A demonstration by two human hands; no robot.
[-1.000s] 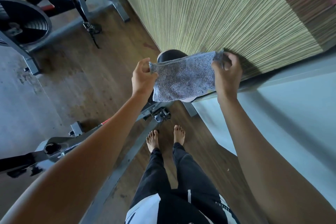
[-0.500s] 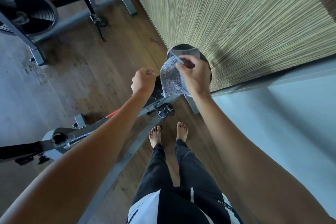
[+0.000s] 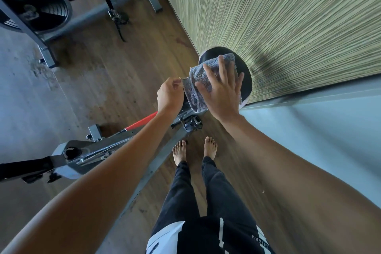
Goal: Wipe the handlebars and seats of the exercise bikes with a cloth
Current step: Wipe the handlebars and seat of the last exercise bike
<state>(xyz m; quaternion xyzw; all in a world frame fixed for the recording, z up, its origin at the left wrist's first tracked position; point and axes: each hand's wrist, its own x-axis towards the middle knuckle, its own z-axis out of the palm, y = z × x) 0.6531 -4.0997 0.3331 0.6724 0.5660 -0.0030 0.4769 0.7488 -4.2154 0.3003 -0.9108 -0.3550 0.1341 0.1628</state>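
A grey cloth point(image 3: 199, 93) lies draped over the black seat point(image 3: 246, 80) of the nearer exercise bike point(image 3: 97, 150). My right hand point(image 3: 221, 88) lies flat on top of the cloth with its fingers spread, pressing it onto the seat. My left hand point(image 3: 170, 95) pinches the cloth's left corner between thumb and fingers, just left of the seat. Most of the seat is hidden under the cloth and my right hand.
A second exercise bike point(image 3: 41, 4) with a black flywheel stands at the top left. A striped green wall point(image 3: 288, 16) runs close behind the seat, with a pale blue panel point(image 3: 329, 130) at the right. My bare feet point(image 3: 193, 150) stand on the wooden floor beside the bike's frame.
The cloth, held stretched in the air between both hands, has been folded and laid over the seat. My right hand has opened flat onto it; my left hand has taken its corner.
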